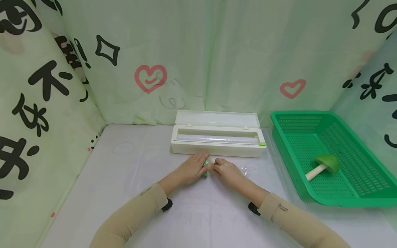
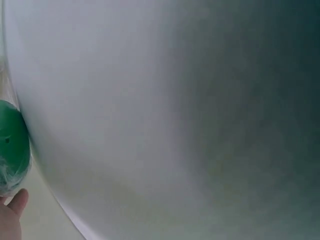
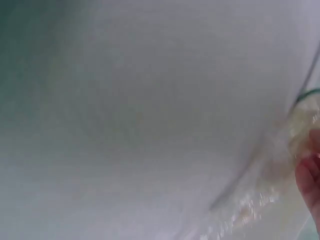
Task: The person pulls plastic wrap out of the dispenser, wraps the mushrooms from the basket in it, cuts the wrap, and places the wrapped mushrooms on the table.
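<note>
My left hand (image 1: 190, 169) holds a smooth, rounded green thing (image 2: 12, 145) against the table, thumb on the near side and fingers over the far side. Clear film clings to its surface, and its kind cannot be made out. Just to the right, my right hand (image 1: 227, 173) pinches a piece of clear cling film (image 3: 257, 202) between thumb and fingers. A loose crumple of that film sticks out beyond the right hand. Most of the green thing is hidden by the left hand in the head view.
Behind the hands stands a white cling film dispenser (image 1: 217, 149), its lid raised and a film roll (image 1: 217, 138) inside. To the right, a green plastic basket (image 1: 356, 200) contains a toy mushroom (image 1: 328, 162) with a green cap. Printed curtains surround the white table (image 1: 130, 165).
</note>
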A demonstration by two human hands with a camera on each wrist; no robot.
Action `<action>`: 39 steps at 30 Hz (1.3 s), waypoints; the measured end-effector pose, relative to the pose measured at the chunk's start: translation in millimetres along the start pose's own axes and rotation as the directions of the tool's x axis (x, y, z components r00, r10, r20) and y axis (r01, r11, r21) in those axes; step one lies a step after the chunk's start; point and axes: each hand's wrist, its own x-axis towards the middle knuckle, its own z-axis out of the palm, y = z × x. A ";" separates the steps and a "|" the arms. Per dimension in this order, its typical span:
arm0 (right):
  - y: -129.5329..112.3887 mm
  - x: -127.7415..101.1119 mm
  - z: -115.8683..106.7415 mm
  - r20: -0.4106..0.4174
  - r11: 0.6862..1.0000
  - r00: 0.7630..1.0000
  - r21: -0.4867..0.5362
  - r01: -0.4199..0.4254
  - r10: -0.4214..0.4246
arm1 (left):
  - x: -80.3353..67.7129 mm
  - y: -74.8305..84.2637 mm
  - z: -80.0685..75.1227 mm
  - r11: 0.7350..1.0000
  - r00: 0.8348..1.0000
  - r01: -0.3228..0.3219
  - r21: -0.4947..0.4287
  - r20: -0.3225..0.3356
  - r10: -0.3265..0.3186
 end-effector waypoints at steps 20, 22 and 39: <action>31.8 -55.3 -30.0 0.344 0.855 0.813 0.049 -0.516 0.470 | 1.0 0.7 3.4 1.000 0.999 0.015 0.002 -0.050 -0.015; 29.9 -54.6 -26.2 0.332 0.838 0.801 0.056 -0.543 0.498 | 1.4 1.1 3.3 1.000 0.998 0.021 -0.009 -0.051 -0.021; 1.4 -36.3 -21.6 0.109 0.785 0.796 0.133 -0.605 0.596 | 4.0 8.0 3.4 0.993 0.992 0.118 -0.002 -0.043 -0.117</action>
